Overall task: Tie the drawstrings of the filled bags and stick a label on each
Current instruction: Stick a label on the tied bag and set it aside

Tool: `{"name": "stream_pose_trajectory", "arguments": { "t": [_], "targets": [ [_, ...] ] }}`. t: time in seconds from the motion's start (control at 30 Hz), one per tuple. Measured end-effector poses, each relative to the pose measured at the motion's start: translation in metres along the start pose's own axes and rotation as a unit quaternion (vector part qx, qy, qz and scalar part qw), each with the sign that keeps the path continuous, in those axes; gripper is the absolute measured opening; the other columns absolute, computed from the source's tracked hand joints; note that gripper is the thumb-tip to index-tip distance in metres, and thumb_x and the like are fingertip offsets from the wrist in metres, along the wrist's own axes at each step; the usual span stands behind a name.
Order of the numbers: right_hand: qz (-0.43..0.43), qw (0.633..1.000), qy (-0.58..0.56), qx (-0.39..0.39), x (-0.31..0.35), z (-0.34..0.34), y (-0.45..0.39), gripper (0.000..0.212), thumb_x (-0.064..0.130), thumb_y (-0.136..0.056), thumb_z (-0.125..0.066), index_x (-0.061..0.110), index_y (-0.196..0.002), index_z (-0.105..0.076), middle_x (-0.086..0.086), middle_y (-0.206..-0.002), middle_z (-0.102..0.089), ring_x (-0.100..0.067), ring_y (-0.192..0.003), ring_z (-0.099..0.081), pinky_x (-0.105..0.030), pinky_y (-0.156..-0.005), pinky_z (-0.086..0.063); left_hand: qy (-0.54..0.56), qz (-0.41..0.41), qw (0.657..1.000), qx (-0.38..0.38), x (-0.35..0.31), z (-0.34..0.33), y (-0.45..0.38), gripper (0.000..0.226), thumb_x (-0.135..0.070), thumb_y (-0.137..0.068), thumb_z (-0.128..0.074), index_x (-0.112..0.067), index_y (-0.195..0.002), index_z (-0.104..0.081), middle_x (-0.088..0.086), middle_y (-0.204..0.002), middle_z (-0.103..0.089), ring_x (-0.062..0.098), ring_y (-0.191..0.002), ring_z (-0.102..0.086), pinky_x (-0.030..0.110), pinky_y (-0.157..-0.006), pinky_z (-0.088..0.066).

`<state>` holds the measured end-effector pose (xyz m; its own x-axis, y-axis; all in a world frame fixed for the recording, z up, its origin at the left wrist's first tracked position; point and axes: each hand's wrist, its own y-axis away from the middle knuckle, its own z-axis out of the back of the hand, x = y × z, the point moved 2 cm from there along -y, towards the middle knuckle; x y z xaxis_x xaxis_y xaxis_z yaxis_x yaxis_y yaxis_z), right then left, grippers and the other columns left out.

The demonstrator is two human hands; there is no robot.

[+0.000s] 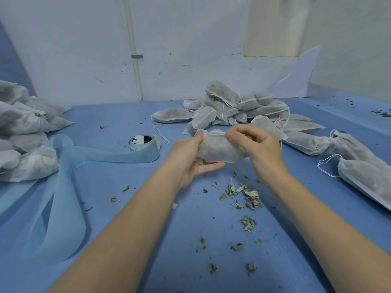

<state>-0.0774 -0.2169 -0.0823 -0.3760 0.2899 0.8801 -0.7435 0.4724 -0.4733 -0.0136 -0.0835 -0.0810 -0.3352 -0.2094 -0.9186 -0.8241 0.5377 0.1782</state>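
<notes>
**A:** ok so what's actually going on on the blue table [127, 119] here?

**B:** both hands are up off the surface with one filled bag [213, 148] between them, roughly in the middle of the table. The left hand [190, 157] cups it from underneath and the left end, thumb on top and fingers curled under, so it's got a proper grip. The right hand [254, 144] comes over the top right end with its fingers bent, pinching the bunched white fabric at the bag's mouth

**A:** can you see the drawstring in the fingers?

**B:** honestly no, too small to tell, it's just gathered cloth at the fingertips

**A:** and the rest of the bags?

**B:** a big loose pile [237, 106] sits on the far side of the table just behind the held bag, white strings trailing out of it. A few more bags [349, 157] lie toward the table's right edge, one with its neck cinched. Another stack of bags [23, 132] is heaped at the table's left edge

**A:** labels?

**B:** there's a roll of light blue tape [141, 142] on the table left of the held bag, with a long strip [63, 187] unspooled and curling toward the near left corner. Bits of dried leaf [243, 195] are scattered on the table right under the hands
</notes>
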Motion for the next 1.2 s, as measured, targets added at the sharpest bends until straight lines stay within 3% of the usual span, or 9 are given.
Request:
{"name": "stream_pose_trajectory", "arguments": {
  "t": [0.1, 0.3, 0.43, 0.6, 0.8, 0.9, 1.0, 1.07, 1.2],
  "targets": [
    [0.03, 0.998, 0.051, 0.025, 0.003, 0.001, 0.001, 0.015, 0.014, -0.08, -0.074, 0.026, -0.071, -0.072, 0.015, -0.082, -0.069, -0.003, -0.088, -0.061, -0.015, -0.077, -0.046, -0.038, -0.029, 0.998, -0.029, -0.001, 0.002, -0.001, 0.039, -0.032, -0.1, -0.043, -0.001, -0.12, -0.057, 0.019, -0.105, -0.067, 0.028, -0.079, -0.07, 0.034, -0.058, -0.06],
    [0.093, 0.984, 0.139, 0.059, 0.007, 0.0, 0.002, 0.014, 0.011, -0.078, -0.076, 0.023, -0.073, -0.072, 0.021, -0.075, -0.064, 0.002, -0.08, -0.058, -0.012, -0.074, -0.039, -0.064, -0.048, 0.997, 0.01, -0.001, 0.005, -0.002, 0.049, -0.049, -0.085, -0.061, -0.006, -0.107, -0.066, 0.014, -0.096, -0.073, 0.023, -0.086, -0.072, 0.035, -0.065, -0.06],
    [0.109, 0.977, 0.167, 0.074, 0.007, -0.004, 0.004, 0.011, 0.01, -0.079, -0.076, 0.021, -0.082, -0.074, 0.011, -0.084, -0.065, 0.002, -0.082, -0.058, -0.016, -0.074, -0.043, -0.095, -0.062, 0.993, 0.031, -0.002, 0.011, -0.003, 0.034, -0.024, -0.073, -0.078, 0.0, -0.096, -0.071, 0.013, -0.089, -0.074, 0.02, -0.084, -0.072, 0.029, -0.063, -0.058],
    [0.078, 0.988, 0.117, 0.068, 0.006, -0.008, 0.0, 0.011, 0.019, -0.083, -0.073, 0.028, -0.078, -0.071, 0.016, -0.084, -0.063, 0.005, -0.081, -0.055, -0.009, -0.074, -0.037, -0.09, -0.085, 0.991, 0.049, -0.01, 0.019, -0.005, 0.026, -0.01, -0.08, -0.071, 0.008, -0.097, -0.067, 0.018, -0.091, -0.073, 0.024, -0.084, -0.072, 0.029, -0.065, -0.058],
    [0.058, 0.989, 0.105, 0.084, 0.006, -0.027, -0.01, 0.011, 0.022, -0.085, -0.07, 0.03, -0.077, -0.071, 0.01, -0.09, -0.065, -0.004, -0.09, -0.058, -0.019, -0.083, -0.042, -0.106, -0.101, 0.988, 0.049, -0.027, 0.034, -0.002, 0.016, 0.0, -0.08, -0.065, 0.01, -0.092, -0.067, 0.02, -0.093, -0.072, 0.026, -0.088, -0.071, 0.03, -0.068, -0.059],
    [0.017, 0.994, 0.068, 0.084, 0.005, -0.045, -0.018, 0.009, 0.03, -0.087, -0.067, 0.035, -0.08, -0.071, 0.01, -0.093, -0.067, -0.008, -0.095, -0.06, -0.025, -0.087, -0.045, -0.087, -0.128, 0.988, -0.009, -0.034, 0.044, -0.001, 0.008, 0.001, -0.081, -0.062, 0.008, -0.081, -0.066, 0.017, -0.084, -0.073, 0.025, -0.078, -0.072, 0.028, -0.062, -0.058],
    [-0.095, 0.994, -0.022, 0.045, -0.002, -0.067, -0.035, 0.017, 0.037, -0.097, -0.051, 0.026, -0.096, -0.065, 0.007, -0.103, -0.064, -0.011, -0.099, -0.06, -0.035, -0.1, -0.046, -0.051, -0.179, 0.973, -0.134, -0.045, 0.062, -0.005, 0.009, -0.003, -0.08, -0.062, 0.006, -0.078, -0.064, 0.014, -0.083, -0.071, 0.029, -0.069, -0.072, 0.039, -0.074, -0.059],
    [-0.163, 0.985, -0.033, 0.048, -0.011, -0.086, -0.042, 0.018, 0.029, -0.1, -0.047, 0.018, -0.103, -0.061, 0.0, -0.105, -0.063, -0.015, -0.09, -0.06, -0.041, -0.102, -0.046, -0.022, -0.207, 0.953, -0.218, -0.052, 0.079, -0.009, 0.01, -0.006, -0.08, -0.063, 0.002, -0.074, -0.062, 0.009, -0.078, -0.069, 0.03, -0.065, -0.071, 0.043, -0.075, -0.059],
    [-0.118, 0.949, 0.172, 0.235, -0.029, -0.122, -0.04, 0.05, 0.012, -0.093, -0.058, 0.013, -0.141, -0.045, -0.001, -0.123, -0.06, -0.018, -0.104, -0.063, -0.038, -0.098, -0.048, -0.033, -0.239, 0.908, -0.343, -0.06, 0.111, -0.016, 0.014, -0.02, -0.078, -0.064, -0.009, -0.07, -0.06, 0.001, -0.066, -0.066, 0.034, -0.082, -0.069, 0.044, -0.078, -0.057]
  ]
}}
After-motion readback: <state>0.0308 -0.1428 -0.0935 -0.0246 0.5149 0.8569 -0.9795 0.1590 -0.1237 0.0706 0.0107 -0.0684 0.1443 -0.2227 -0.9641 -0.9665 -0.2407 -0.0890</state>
